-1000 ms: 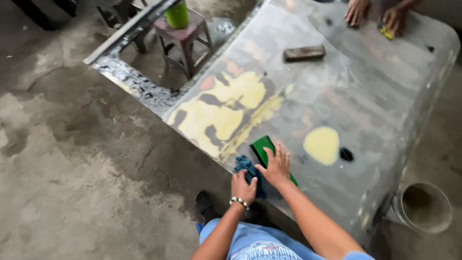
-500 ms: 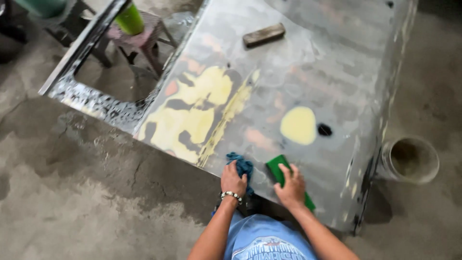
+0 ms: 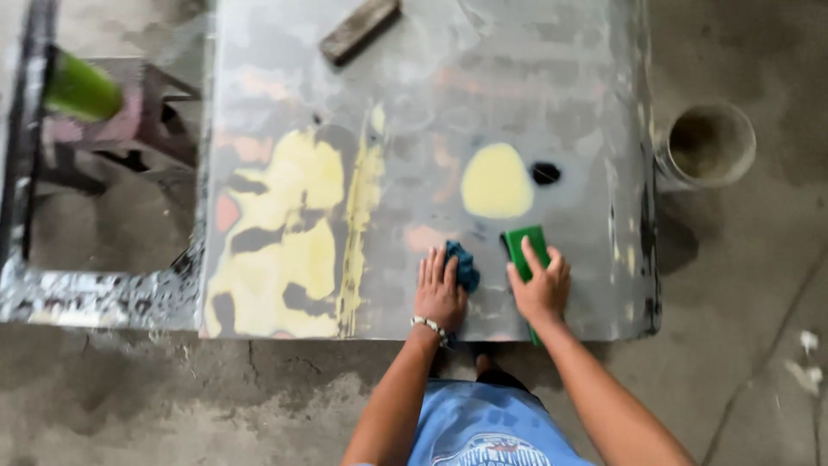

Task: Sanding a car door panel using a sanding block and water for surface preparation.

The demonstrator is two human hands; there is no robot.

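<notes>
Both your hands press flat on the metal panel (image 3: 535,103) near its front edge.

Your left hand (image 3: 440,293) lies fingers together on the blue cloth (image 3: 464,263); your right hand (image 3: 542,289), fingers slightly spread, holds down the green block (image 3: 523,243); the yellow patch (image 3: 497,181) sits just beyond.

The person wore a light blue shirt (image 3: 493,427) with a printed picture on the front. The left wrist carried a white bead bracelet (image 3: 429,327). Both forearms were uncovered.
</notes>
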